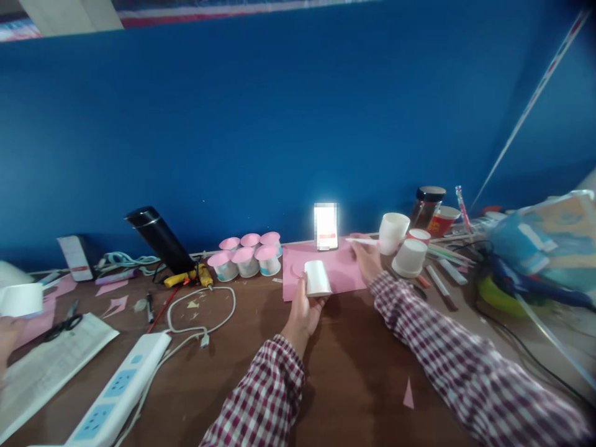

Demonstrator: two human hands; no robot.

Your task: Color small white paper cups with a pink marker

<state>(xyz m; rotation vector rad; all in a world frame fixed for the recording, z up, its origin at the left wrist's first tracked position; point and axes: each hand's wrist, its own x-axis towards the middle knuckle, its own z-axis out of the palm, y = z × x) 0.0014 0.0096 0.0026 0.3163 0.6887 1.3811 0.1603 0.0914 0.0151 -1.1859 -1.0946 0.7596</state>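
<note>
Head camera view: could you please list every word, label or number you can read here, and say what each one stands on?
None can be read.
Phone screen: glowing, blurred out.
Red cup: yellow marks, too blurred.
Box at the wall: red band, print too small.
Paper sheet: lines of print, too small.

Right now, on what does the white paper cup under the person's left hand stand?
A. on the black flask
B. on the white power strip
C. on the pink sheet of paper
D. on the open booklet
C: the left hand holds the white paper cup upside down on the near edge of the pink sheet of paper, far from the power strip, the booklet and the flask.
</note>
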